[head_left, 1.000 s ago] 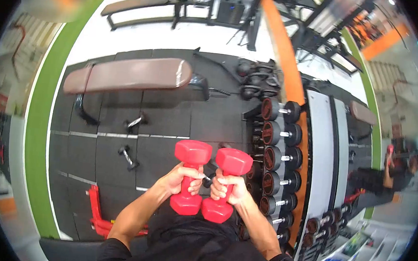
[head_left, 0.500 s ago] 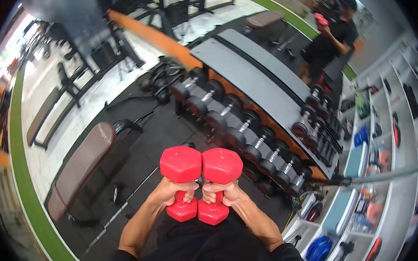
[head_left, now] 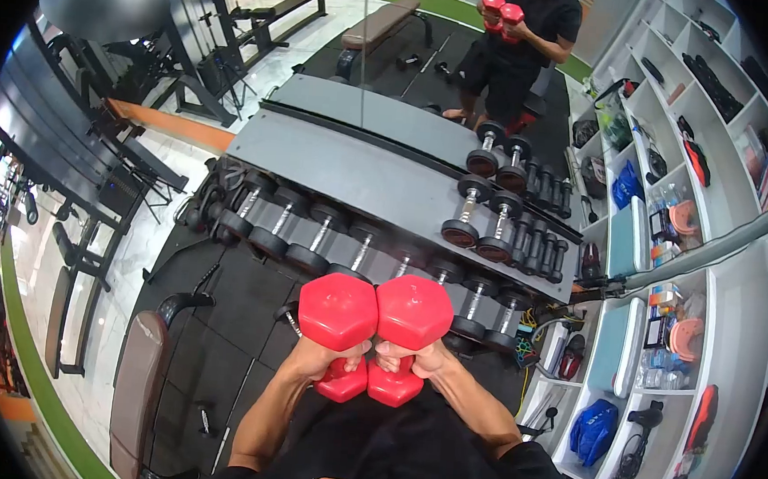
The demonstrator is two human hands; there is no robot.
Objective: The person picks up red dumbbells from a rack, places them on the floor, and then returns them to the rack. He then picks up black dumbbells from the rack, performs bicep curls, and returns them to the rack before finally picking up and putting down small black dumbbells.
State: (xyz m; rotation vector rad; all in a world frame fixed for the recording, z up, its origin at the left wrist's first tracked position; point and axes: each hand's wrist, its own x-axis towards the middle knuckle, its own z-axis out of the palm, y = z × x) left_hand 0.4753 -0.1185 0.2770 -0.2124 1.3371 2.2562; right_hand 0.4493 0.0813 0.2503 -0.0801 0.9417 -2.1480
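Note:
In front of my chest, my left hand (head_left: 326, 361) is wrapped round the handle of a red hex dumbbell (head_left: 338, 310). My right hand (head_left: 416, 359) grips a matching red dumbbell (head_left: 414, 312). Both are held on end, side by side, with their upper heads touching or nearly so. The lower heads sit close together just above my black shirt (head_left: 369, 452). Most of each handle is hidden by fingers and the big upper heads.
Ahead stands a rack with black dumbbells (head_left: 321, 240) below a grey shelf (head_left: 352, 179). A mirror behind it reflects a person holding red dumbbells (head_left: 512, 14). White shelving (head_left: 720, 343) lines the right; a brown bench (head_left: 139, 383) and small dumbbell (head_left: 205, 418) are at left.
My view has turned, so the rack and mirror sit lower and further left. The upper dumbbell heads look larger and cover more of the handles. Both hands keep their grip.

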